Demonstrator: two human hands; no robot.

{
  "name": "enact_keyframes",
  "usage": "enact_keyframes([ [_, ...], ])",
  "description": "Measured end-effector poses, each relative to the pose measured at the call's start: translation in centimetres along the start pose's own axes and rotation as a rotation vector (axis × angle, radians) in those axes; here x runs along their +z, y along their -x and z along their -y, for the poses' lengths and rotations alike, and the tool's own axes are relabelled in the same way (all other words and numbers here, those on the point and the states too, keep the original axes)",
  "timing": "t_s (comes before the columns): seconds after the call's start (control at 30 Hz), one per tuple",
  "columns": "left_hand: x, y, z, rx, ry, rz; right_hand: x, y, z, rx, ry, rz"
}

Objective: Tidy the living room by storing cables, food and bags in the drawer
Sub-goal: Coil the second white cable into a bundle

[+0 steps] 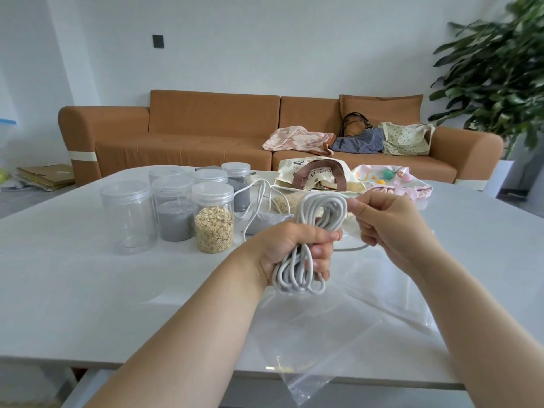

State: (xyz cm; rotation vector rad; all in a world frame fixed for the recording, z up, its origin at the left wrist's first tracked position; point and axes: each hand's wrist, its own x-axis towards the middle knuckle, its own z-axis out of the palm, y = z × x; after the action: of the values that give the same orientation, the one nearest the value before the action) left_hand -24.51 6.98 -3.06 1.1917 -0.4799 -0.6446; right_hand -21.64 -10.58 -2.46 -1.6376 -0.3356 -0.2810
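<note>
Judging the risk from here, I start with the coiled white cable, which hangs in the air above the counter, over a clear plastic bag. My left hand is clenched around the middle of the bundle, with loops sticking out above and below the fist. My right hand is curled around the free strand, which sags in a slack arc between the two hands. The cable looks springy. If the left grip eases while I wrap or tuck that strand, I expect the lower loops to slide out and the whole coil to open up. Pulling the strand too hard could drag a loop through the fist and knot it. The bag lies flat and slick, with one corner past the near edge of the counter, so a nudge could send it to the floor. A second white cable trails just beside the jar of oats, and a wide sweep of my right hand could catch it and tip the jar. The drawer is not in view.
</note>
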Motion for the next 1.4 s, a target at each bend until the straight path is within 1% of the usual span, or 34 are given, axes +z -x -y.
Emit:
enact_keyframes([
  [0.17,-0.9,-0.4,-0.2,0.093,0.193,-0.096,0.2,0.1,0.0,0.007,0.005,0.018],
  [0.23,-1.1,-0.5,-0.2,0.138,0.258,-0.132,0.3,0.1,0.0,0.020,-0.033,0.042],
  [0.3,-1.0,-0.6,-0.3,0.192,0.303,-0.201,0.4,0.2,0.0,0.048,-0.112,0.076],
  [0.33,-1.0,-0.6,-0.3,0.216,0.313,-0.262,0.5,0.3,0.0,0.056,-0.133,0.089],
  [0.43,-1.2,-0.8,-0.2,0.276,0.328,-0.460,0.8,0.4,-0.1,0.052,-0.137,0.108],
  [0.57,-1.5,-1.1,-0.2,0.291,0.288,-0.648,1.4,0.7,-0.1,0.078,-0.148,0.122],
  [0.73,-1.4,-1.3,-0.2,0.325,0.144,-0.802,1.8,1.2,0.2,0.072,-0.150,0.073],
  [0.83,-1.3,-1.4,-0.1,0.355,0.104,-0.832,2.0,1.5,0.1,0.006,-0.077,0.056],
  [0.97,-1.0,-1.5,0.0,0.367,0.082,-0.821,2.5,2.3,0.5,-0.067,0.079,0.136],
  [1.13,-0.7,-1.6,0.1,0.349,0.078,-0.777,2.9,2.7,0.9,-0.066,0.183,0.175],
  [1.4,-0.7,-1.7,0.3,0.412,0.085,-0.852,3.4,3.0,1.0,-0.058,0.273,0.199],
])
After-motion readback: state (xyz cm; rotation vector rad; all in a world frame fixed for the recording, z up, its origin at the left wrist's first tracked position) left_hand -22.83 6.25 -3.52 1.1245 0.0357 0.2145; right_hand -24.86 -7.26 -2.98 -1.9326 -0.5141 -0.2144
